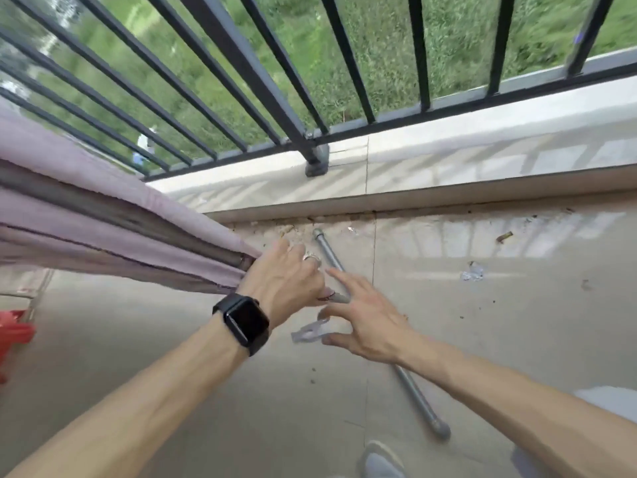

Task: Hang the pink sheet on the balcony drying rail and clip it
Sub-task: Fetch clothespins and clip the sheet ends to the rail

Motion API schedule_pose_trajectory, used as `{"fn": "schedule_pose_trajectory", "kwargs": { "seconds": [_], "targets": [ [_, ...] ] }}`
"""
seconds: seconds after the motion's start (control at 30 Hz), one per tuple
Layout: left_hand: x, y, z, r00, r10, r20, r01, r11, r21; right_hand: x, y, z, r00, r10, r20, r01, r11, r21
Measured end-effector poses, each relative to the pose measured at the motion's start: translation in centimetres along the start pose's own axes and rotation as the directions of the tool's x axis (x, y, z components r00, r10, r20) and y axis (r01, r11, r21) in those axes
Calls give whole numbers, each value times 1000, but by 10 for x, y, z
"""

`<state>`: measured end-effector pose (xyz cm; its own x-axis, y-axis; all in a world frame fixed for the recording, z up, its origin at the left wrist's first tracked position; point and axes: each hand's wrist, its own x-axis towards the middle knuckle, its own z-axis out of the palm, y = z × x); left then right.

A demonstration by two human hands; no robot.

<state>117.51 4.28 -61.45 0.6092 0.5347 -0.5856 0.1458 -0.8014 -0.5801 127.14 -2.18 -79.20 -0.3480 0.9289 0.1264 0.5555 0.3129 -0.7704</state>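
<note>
A: Two hands meet at the end of the drying rail [131,220], which runs in from the left with the pink sheet [79,188] draped over it on both sides.

B: What is the left hand [287,277] doing?

A: Its grip is closed around the rail's end, right where the sheet's edge bunches up. A ring shows on one finger, and a black watch [245,322] sits on the wrist behind it.

B: And the right hand [365,322]?

A: Its grip is open, fingers spread, nothing pinched in it. A clear plastic clip [310,332] shows just left of its thumb, below the left hand; blur hides whether the thumb touches it.

B: What lies under the hands?

A: A grey pipe [418,398] lies on the balcony floor [482,339], passing beneath the right hand and running away toward the low ledge [448,160]. Beyond that ledge stand the dark railing bars [241,63], with grass behind them.

B: Anything nearer the person?

A: A grey shoe [381,460] below the right forearm, and something red [15,334] far left of the left hand, under the sheet.
</note>
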Motion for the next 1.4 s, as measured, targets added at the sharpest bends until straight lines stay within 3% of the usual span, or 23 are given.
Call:
{"fn": "schedule_pose_trajectory", "kwargs": {
  "seconds": [0.07, 0.23, 0.4, 0.57, 0.67, 0.77, 0.87, 1.0, 1.17, 1.4],
  "targets": [
    [6, 8, -1, 996, -78, 50, 81, 995, -56, 10, -6, 7, 999, -43, -23, 44, 999, 29],
    [3, 18, 10, 979, -196, -50, 189, 974, -121, 23, -13, 18, 995, -27, -94, 28, 1000, 8],
    [-4, 20, 9, 964, -266, 1, 265, 962, -69, 19, -3, 22, 992, -73, -100, 77, 996, 40],
    [8, 27, -3, 980, -191, 46, 195, 975, -106, 8, 6, 6, 996, -79, -45, 78, 997, -22],
    [22, 27, -14, 979, -186, 86, 194, 976, -102, 2, 9, -6, 995, -102, -3, 102, 994, 41],
    [27, 24, -15, 979, -157, 131, 167, 983, -73, 1, 10, 0, 993, -96, -73, 102, 991, 85],
    [23, 20, -11, 978, -171, 116, 182, 979, -93, 1, 10, 5, 989, -92, -112, 101, 992, 80],
    [18, 19, -7, 985, -139, 105, 150, 983, -106, 7, 8, 7, 991, -118, -58, 125, 983, 135],
    [16, 8, -7, 984, -158, 80, 168, 978, -124, 13, 16, 8, 990, -42, -131, 64, 983, 172],
    [20, 1, 5, 981, -195, 18, 193, 948, -254, 14, 22, 2, 994, -49, -95, 67, 978, 196]
  ]
}}
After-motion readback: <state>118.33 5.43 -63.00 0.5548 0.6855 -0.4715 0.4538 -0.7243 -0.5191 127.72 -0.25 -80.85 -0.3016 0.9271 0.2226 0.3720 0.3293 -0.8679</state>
